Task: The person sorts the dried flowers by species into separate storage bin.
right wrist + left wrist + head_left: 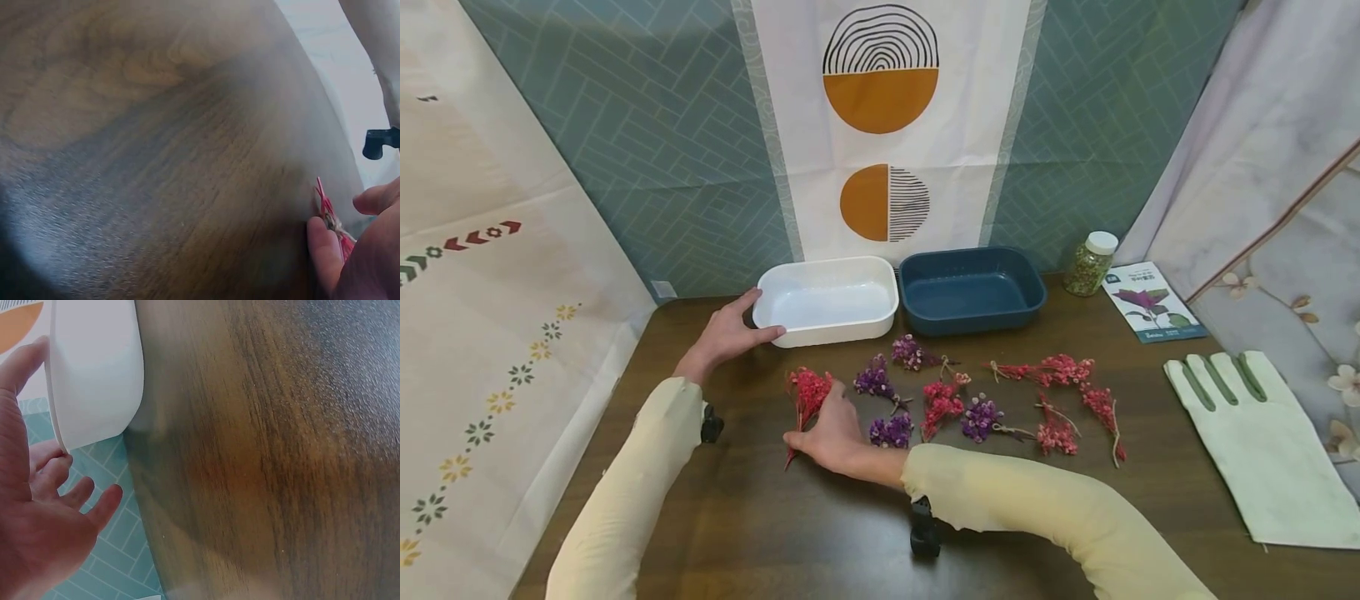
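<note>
My left hand (730, 329) holds the left end of a white rectangular dish (825, 333), thumb at the front corner and fingertips at the far one. The left wrist view shows the hand (53, 506) beside the dish's rim (56, 419), other fingers loosely curled. My right hand (833, 431) grips a small bunch of red dried flowers (808, 390) lying on the table, its thumb across the stems. Its tied stems (328, 215) show between thumb and finger of the right hand (369, 250) in the right wrist view. Part of the bunch is hidden by the hand.
A dark blue dish (973, 323) stands right of the white one. Purple dried bunches (874, 379) and other red ones (942, 404) lie right of my right hand. Further right are a white-lidded jar (1087, 268), a seed packet (1153, 304) and pale gloves (1270, 467).
</note>
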`<state>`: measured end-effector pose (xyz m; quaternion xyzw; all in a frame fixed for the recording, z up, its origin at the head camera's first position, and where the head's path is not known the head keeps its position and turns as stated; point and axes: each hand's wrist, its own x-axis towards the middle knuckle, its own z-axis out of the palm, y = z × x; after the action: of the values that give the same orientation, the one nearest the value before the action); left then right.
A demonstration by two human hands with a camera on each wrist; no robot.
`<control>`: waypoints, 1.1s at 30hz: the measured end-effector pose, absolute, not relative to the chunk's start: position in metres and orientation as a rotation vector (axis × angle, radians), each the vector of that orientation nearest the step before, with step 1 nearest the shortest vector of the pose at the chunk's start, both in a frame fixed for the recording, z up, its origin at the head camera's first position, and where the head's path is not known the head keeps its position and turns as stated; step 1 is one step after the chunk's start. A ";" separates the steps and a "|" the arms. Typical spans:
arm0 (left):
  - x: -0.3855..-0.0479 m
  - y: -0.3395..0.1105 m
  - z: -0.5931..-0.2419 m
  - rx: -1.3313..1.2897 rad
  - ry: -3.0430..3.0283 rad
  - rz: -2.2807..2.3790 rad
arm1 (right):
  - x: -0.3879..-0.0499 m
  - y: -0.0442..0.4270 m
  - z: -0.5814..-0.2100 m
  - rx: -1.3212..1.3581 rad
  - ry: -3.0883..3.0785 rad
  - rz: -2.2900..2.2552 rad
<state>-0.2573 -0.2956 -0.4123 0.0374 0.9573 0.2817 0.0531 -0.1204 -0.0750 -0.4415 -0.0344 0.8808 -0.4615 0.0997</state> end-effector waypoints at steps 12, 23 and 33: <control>-0.257 -0.296 -0.411 0.090 2.895 0.846 | -0.125 -0.091 -0.445 -0.066 2.763 -1.162; -0.258 -0.295 -0.411 0.095 2.884 0.860 | -0.127 -0.094 -0.447 -0.060 2.811 -1.088; -0.259 -0.297 -0.412 0.103 2.876 0.855 | -0.129 -0.086 -0.446 -0.168 2.812 -1.036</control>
<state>-0.2588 -0.2972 -0.4117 0.0341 0.9556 0.2842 0.0695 -0.1292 -0.0864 -0.4458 -0.0557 0.9346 -0.3443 0.0701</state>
